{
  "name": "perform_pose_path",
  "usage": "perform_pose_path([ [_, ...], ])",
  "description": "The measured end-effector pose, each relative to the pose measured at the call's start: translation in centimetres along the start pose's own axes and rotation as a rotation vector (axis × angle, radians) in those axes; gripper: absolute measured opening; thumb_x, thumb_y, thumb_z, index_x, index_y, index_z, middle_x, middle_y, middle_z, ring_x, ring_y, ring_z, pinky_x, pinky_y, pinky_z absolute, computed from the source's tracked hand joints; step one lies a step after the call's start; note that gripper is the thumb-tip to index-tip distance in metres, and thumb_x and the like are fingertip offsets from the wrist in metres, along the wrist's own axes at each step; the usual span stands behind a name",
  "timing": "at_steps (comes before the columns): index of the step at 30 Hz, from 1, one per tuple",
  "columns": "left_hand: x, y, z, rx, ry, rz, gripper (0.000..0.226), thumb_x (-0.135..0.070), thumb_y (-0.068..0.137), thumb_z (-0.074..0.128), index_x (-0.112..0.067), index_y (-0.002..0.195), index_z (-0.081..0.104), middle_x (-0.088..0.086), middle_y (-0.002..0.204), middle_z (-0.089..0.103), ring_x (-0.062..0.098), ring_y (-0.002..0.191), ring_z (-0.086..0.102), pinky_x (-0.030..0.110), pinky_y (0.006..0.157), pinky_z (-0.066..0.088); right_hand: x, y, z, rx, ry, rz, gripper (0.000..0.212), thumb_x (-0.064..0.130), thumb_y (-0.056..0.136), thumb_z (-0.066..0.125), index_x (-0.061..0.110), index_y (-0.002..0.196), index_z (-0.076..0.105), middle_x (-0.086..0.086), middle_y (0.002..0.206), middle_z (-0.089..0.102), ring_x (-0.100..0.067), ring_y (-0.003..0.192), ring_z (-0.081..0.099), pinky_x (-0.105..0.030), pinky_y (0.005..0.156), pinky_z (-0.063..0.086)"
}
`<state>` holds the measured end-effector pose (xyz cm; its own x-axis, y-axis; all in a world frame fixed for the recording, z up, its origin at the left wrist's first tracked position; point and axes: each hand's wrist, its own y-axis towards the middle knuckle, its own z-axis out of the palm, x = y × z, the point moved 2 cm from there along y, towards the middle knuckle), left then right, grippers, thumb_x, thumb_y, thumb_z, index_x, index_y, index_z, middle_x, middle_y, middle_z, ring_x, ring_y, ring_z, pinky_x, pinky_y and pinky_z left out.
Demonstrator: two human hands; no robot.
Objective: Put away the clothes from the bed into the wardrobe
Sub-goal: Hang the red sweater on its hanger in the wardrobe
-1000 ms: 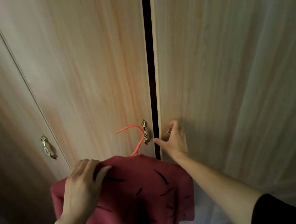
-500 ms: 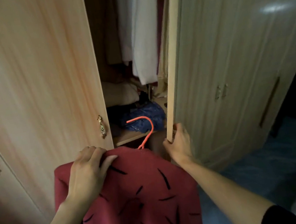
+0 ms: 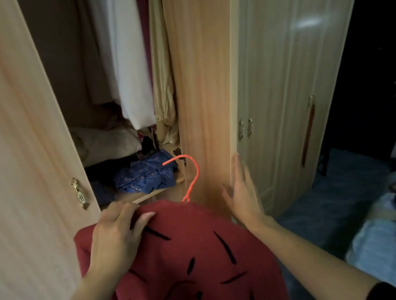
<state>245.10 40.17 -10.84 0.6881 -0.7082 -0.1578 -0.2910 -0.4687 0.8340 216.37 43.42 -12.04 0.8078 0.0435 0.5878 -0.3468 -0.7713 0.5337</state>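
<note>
A dark red shirt with black dashes [image 3: 194, 263] hangs on an orange hanger [image 3: 191, 176] low in the middle of the head view. My left hand [image 3: 117, 233] grips the shirt at its left shoulder. My right hand [image 3: 243, 194] lies flat, fingers straight, against the inner face of the wardrobe's right door [image 3: 203, 86], which stands swung open. The hanger's hook points up toward the open wardrobe compartment [image 3: 108, 86].
Inside hang white [image 3: 129, 58] and beige [image 3: 162, 79] garments above a shelf with a pale pillow [image 3: 108, 144] and blue patterned cloth [image 3: 145, 177]. The left door [image 3: 12, 124] is shut. A second wardrobe [image 3: 284, 88] stands right, a dark doorway and bed edge [image 3: 390, 238] beyond.
The right door has swung from nearly shut to wide open. My right hand let go of its edge and now presses flat on it. The left hand still holds the shirt.
</note>
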Motion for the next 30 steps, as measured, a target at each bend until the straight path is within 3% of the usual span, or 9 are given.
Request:
perform_pose_path([
  [3,-2.2,0.8,1.4,0.010,-0.002,0.005,0.058,-0.057,0.097,0.041,-0.006,0.085,0.064,0.007,0.077,0.057,0.032,0.072,0.057,0.041,0.067,0.045,-1.5,0.5,-1.8,0.012,-0.075,-0.068,0.085,0.012,0.093,0.061,0.014,0.157,0.004,-0.007,0.164,0.007,-0.014,0.142,0.023,-0.004,0.102,0.013],
  [7,-4.2,1.4,2.8,0.022,-0.009,-0.022,0.057,-0.058,0.096,0.042,-0.007,0.085,0.064,0.007,0.078,0.058,0.032,0.074,0.057,0.044,0.065,0.049,-3.9,1.3,-3.4,0.056,-0.183,-0.079,0.090,0.022,0.093,0.060,0.021,0.156,-0.005,-0.006,0.163,0.008,-0.022,0.145,0.023,-0.037,0.109,0.038],
  [9,-4.9,1.6,3.4,0.025,-0.001,-0.028,0.057,-0.058,0.096,0.042,-0.007,0.086,0.065,0.006,0.079,0.058,0.031,0.074,0.058,0.043,0.066,0.048,-4.9,1.7,-4.2,0.097,-0.209,-0.048,0.092,0.028,0.094,0.058,0.026,0.155,-0.010,-0.007,0.163,0.008,-0.026,0.145,0.023,-0.044,0.106,0.042],
  [14,-5.9,2.6,4.5,0.029,0.005,-0.044,0.058,-0.058,0.096,0.042,-0.007,0.091,0.069,0.005,0.082,0.061,0.030,0.079,0.059,0.043,0.073,0.047,-6.6,3.3,-6.3,0.174,-0.220,0.013,0.094,0.033,0.094,0.059,0.028,0.155,-0.013,-0.009,0.159,0.015,-0.029,0.138,0.034,-0.043,0.099,0.045],
  [22,-7.7,4.7,5.2,-0.041,0.062,-0.055,0.044,-0.048,0.092,0.052,-0.007,0.082,0.064,0.005,0.075,0.058,0.029,0.074,0.056,0.039,0.070,0.042,-8.7,5.8,-8.3,0.288,-0.065,0.151,0.093,0.036,0.093,0.063,0.035,0.155,-0.006,-0.013,0.154,0.031,-0.030,0.135,0.042,-0.045,0.109,0.040],
  [24,-7.9,5.0,5.3,-0.048,0.067,-0.062,0.041,-0.046,0.091,0.054,-0.007,0.081,0.063,0.005,0.074,0.057,0.029,0.073,0.056,0.039,0.070,0.042,-8.4,5.5,-8.7,0.298,-0.025,0.148,0.084,0.040,0.095,0.058,0.032,0.156,0.001,-0.012,0.151,0.035,-0.030,0.136,0.040,-0.043,0.110,0.036],
  [26,-8.0,5.3,5.4,-0.053,0.068,-0.068,0.041,-0.046,0.091,0.054,-0.007,0.081,0.062,0.005,0.074,0.056,0.028,0.073,0.055,0.039,0.070,0.042,-7.7,4.8,-9.0,0.271,-0.068,0.122,0.069,0.048,0.097,0.049,0.024,0.154,0.020,-0.012,0.145,0.042,-0.029,0.134,0.042,-0.044,0.108,0.037],
  [28,-8.2,5.6,5.5,-0.058,0.073,-0.075,0.042,-0.046,0.091,0.053,-0.006,0.081,0.062,0.005,0.074,0.057,0.028,0.073,0.055,0.038,0.070,0.042,-6.6,3.9,-8.9,0.238,-0.116,0.074,0.062,0.061,0.095,0.036,0.019,0.140,0.046,-0.011,0.138,0.050,-0.027,0.127,0.049,-0.046,0.102,0.044],
  [30,-8.3,5.9,5.7,-0.057,0.073,-0.095,0.042,-0.047,0.091,0.053,-0.007,0.081,0.063,0.005,0.075,0.058,0.027,0.073,0.056,0.038,0.070,0.043,-5.3,3.0,-8.6,0.243,-0.011,-0.041,0.062,0.068,0.092,0.032,0.020,0.118,0.062,-0.005,0.117,0.062,-0.019,0.107,0.059,-0.038,0.090,0.049],
])
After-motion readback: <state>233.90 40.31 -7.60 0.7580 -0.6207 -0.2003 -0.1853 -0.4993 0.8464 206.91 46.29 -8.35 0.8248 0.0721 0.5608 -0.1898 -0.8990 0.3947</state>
